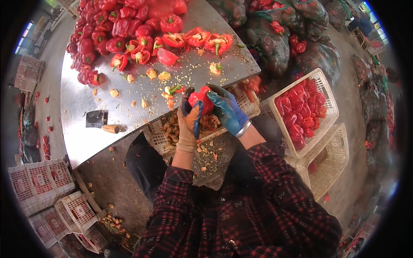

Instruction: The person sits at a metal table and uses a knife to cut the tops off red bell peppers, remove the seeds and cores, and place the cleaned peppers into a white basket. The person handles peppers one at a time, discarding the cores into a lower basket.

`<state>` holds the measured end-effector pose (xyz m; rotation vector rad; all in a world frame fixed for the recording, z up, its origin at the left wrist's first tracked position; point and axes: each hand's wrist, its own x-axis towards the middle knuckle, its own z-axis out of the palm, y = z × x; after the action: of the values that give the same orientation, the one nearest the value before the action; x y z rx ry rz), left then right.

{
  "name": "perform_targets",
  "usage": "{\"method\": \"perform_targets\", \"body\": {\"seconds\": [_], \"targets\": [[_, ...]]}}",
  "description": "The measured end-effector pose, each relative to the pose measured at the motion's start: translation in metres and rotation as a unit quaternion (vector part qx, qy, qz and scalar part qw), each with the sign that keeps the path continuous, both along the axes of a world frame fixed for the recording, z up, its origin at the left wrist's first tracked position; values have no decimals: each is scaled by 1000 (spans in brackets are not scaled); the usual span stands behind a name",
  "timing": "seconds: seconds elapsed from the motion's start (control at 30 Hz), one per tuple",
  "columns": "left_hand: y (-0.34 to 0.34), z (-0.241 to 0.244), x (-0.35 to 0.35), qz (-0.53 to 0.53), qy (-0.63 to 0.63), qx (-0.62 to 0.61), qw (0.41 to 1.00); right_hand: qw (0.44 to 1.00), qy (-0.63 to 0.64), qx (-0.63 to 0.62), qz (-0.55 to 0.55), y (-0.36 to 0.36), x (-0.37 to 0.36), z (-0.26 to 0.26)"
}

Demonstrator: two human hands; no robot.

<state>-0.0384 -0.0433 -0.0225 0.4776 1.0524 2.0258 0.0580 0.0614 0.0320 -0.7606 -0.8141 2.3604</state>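
Note:
Between my two gloved hands is a red bell pepper (201, 99), above a plastic crate (156, 137) of pepper cores and scraps. My left hand (191, 113), in a tan and blue coated glove, grips the pepper's left side. My right hand (226, 104), in a blue coated glove, holds its right side. Just beyond, on the metal table (190, 72), lie a green stem with core bits (172, 89), loose seeds, opened pepper halves (218, 43) and a heap of whole red peppers (121, 28). A cleaver (96, 119) with a wooden handle rests on the table at the left.
A crate of red pepper pieces (300, 113) stands to the right, over another crate (329, 161) holding a little red. Net bags of peppers (267, 42) are piled behind it. White crates (42, 183) stand at lower left. The table's edge runs diagonally near my hands.

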Motion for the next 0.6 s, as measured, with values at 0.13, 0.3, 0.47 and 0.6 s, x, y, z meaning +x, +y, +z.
{"method": "perform_targets", "body": {"seconds": [0.13,0.3,0.47,0.6], "targets": [[5,16,5,42,-50,-23,998,999,-30,21,6,-3,-1,-8],[10,30,14,145,331,-147,921,951,-180,244,-53,-2,-9,-22],[5,40,10,85,420,-236,872,928,-218,296,-61,-2,-9,-23],[-19,32,-25,-68,-152,-92,982,989,-100,92,-66,0,-4,-15]]}}
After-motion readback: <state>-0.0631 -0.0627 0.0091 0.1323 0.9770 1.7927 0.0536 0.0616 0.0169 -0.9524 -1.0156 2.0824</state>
